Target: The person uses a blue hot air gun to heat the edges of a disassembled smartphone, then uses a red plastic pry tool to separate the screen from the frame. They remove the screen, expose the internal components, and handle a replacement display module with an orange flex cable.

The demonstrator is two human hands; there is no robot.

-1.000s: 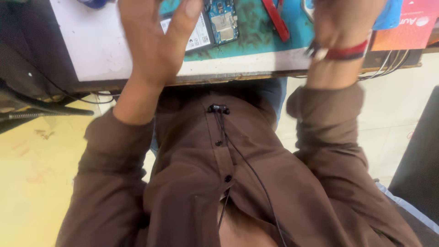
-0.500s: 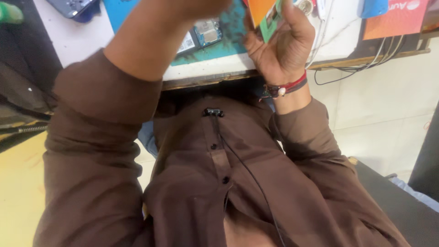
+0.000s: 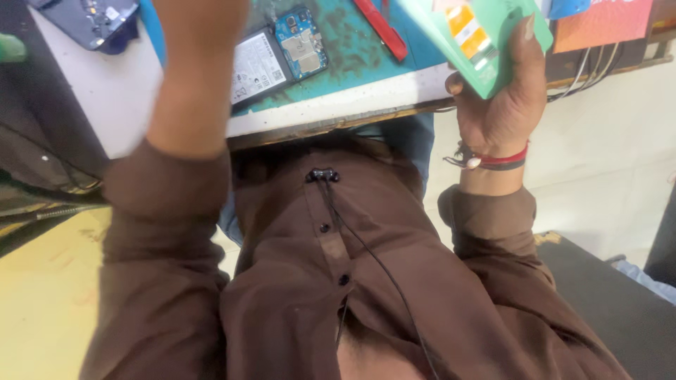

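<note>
Right hand (image 3: 503, 105) grips a green box (image 3: 486, 39) at one o'clock; left hand is out of frame, its forearm (image 3: 193, 77) over an opened phone (image 3: 282, 56) on the worktop (image 3: 113, 105).

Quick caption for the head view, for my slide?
Right hand grips a green box above the workbench, beside an opened phone.

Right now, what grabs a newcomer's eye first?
The green box with orange patches, held in the right hand at top right. Next, the opened phone with bare circuit board and battery, lying on the teal mat at the desk edge. The left forearm crosses in front, its hand out of frame.
</note>
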